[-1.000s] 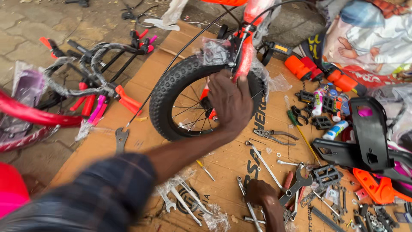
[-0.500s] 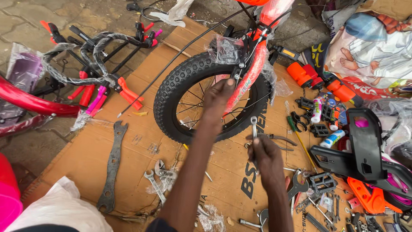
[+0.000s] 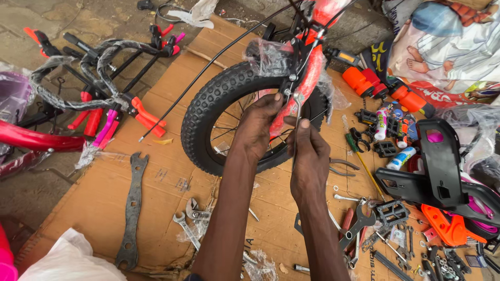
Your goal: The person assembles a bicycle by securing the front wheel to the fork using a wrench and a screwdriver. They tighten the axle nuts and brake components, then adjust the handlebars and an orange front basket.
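So the right hand (image 3: 307, 156) has been brought up from the tool pile at the near right and is now parked just beside the left hand (image 3: 259, 125), both of them closed in on the red fork leg (image 3: 302, 83) of the small bike wheel (image 3: 229, 114). A slim spanner (image 3: 297, 117) is pinched between the right fingers and held upright, its top end raised to the bolt on the brake bracket just above the hands; a second ago that same tool was only being lifted lower down, clear of the fork. The left hand, which had been laid flat over the tyre before, has been slid across to the fork and is curled around it from the left, fingers partly bent; what exactly is under the fingertips can't be told, since they're hidden behind the plastic wrap. The wheel itself hasn't been shifted, it's stood on the cardboard sheet (image 3: 172, 156) directly ahead of the hands. So the reaching-for-tools bit looks finished and the fastening work at the fork looks to be in hand now, with the fork steadied by one hand and the tool applied by the other. A flat black wrench (image 3: 133, 208) is left lying well off to the left, and loose pedals (image 3: 393, 211) and pliers sit to the right.
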